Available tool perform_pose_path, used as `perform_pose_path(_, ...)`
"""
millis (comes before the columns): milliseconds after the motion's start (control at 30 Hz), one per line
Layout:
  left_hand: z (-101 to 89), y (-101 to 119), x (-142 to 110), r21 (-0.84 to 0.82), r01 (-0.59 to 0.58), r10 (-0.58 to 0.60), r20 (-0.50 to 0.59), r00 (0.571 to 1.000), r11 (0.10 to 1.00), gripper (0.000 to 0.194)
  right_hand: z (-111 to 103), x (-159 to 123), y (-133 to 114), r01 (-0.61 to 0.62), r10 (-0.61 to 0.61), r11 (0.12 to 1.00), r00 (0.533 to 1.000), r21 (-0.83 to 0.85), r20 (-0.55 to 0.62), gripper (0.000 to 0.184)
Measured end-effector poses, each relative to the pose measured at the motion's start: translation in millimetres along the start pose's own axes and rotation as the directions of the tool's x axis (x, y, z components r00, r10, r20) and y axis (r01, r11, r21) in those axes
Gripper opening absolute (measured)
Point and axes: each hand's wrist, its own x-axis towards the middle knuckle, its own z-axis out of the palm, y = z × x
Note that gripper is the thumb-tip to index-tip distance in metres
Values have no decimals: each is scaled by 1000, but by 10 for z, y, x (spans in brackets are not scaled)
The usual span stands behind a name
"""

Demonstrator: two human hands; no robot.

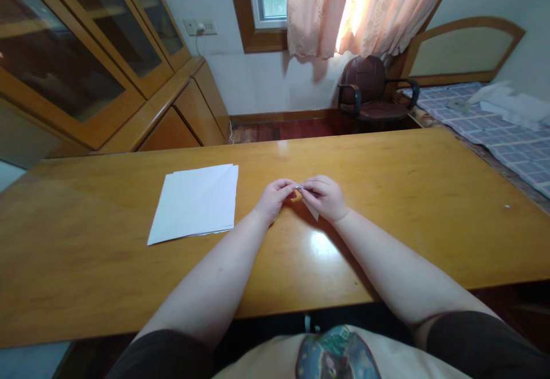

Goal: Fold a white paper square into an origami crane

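Note:
A small folded piece of white paper [312, 209] is held between my two hands above the wooden table. My left hand [276, 197] pinches its left end with thumb and fingers. My right hand [327, 197] is closed around the other end, and a pointed white corner sticks out below it. Most of the folded paper is hidden by my fingers. To the left of my left hand lies a stack of white paper sheets [195, 201], flat on the table with slightly uneven edges.
The glossy wooden table [408, 218] spans the view. Beyond it are a dark red armchair [365, 84], a curtained window [318, 12] and a bed [494, 121] with checked cover. A glass-door cabinet [86, 52] stands at the left. A tiny white scrap [507, 206] lies at the right.

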Motion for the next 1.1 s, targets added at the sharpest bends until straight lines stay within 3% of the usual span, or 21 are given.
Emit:
perform_pose_path(433,36,64,-31,-23,40,-39,47,998,999,20,-39,32,-36,-94,92,993,995,74,28,11)
perform_pose_path(900,-23,79,-37,-27,173,-169,110,979,985,32,-82,60,-58,-122,106,980,988,154,112,20)
perform_pose_path(1033,-16,74,-27,-1,137,-136,99,986,991,29,-62,64,-29,-153,134,974,984,168,117,20)
perform_pose_path(1100,0,65,-20,58,50,-52,37,998,997,26,-47,58,0,-175,159,969,982,173,101,17)
